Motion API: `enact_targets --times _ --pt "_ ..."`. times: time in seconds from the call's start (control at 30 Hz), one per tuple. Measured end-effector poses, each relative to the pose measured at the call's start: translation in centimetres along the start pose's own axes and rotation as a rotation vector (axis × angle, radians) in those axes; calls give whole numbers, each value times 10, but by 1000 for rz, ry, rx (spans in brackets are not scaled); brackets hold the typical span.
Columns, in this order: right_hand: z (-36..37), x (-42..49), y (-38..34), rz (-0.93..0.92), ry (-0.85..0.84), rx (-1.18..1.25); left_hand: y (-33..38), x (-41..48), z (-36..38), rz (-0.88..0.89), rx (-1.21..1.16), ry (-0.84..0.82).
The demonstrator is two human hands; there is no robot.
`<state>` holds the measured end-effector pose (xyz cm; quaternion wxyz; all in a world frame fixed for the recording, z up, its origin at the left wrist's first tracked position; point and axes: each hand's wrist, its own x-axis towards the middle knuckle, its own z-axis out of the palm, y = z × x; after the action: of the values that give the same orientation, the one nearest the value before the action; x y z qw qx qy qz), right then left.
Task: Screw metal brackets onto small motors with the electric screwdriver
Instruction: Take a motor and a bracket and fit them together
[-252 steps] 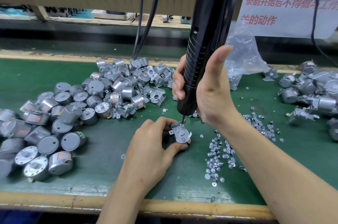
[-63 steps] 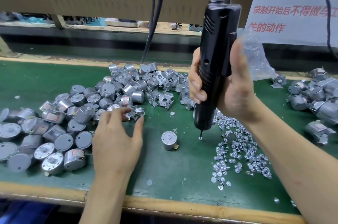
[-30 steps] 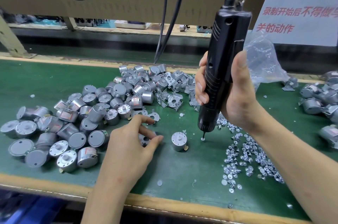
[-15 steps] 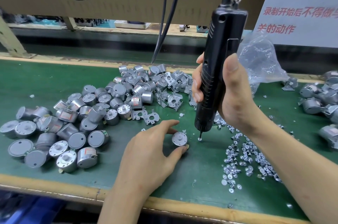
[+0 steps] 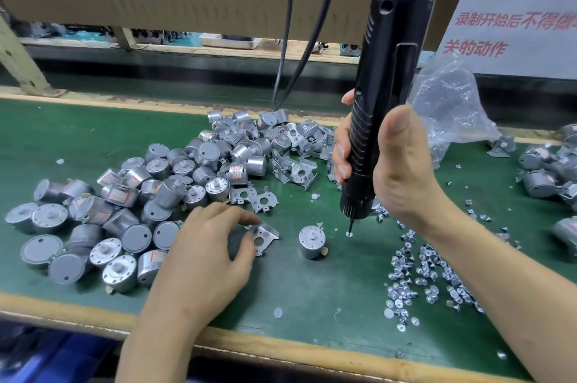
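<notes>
Left hand (image 5: 206,257) low centre-left, thumb and forefinger pinching a bracket (image 5: 264,236) by its left edge, other fingers loosely curled behind; can't tell if the bracket's lower edge is touching the mat (image 5: 62,139) or just off it. One motor (image 5: 312,242) stands upright on the mat, shaft up, just right of the bracket, not touching it or either hand. Right hand (image 5: 396,173) right of centre, wrapped round the lower body of the screwdriver (image 5: 384,95), thumb up along the near side, fingers curled round the far side. Driver near vertical, slung from a chain at top of frame, bit tip down on a single screw (image 5: 349,234) lying on the mat just right of the motor. Loose screws (image 5: 421,273) scattered lower right under the right forearm. Motor pile (image 5: 140,195) at left, running up to centre. Spare brackets (image 5: 293,164) at the pile's right end, two more flat just above the left hand. Clear bag (image 5: 449,107) behind the right hand. More motors (image 5: 543,170) at right edge, some with brackets on. Two cables (image 5: 290,39) hang at upper centre, sign (image 5: 515,7) with red text upper right
</notes>
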<state>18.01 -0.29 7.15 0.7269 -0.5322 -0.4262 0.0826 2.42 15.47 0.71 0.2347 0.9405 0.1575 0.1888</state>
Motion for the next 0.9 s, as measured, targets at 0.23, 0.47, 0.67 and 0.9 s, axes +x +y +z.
enact_targets --times 0.23,0.47,0.67,0.9 --pt "3 0 1 9 -9 12 -8 3 0 -2 -66 -33" --pt "2 1 1 22 16 11 -2 2 0 -23 -277 8" --pt "1 2 -5 17 35 5 17 2 6 -1 -574 125" --pt "4 -3 -4 20 51 73 35 5 25 76 -577 106"
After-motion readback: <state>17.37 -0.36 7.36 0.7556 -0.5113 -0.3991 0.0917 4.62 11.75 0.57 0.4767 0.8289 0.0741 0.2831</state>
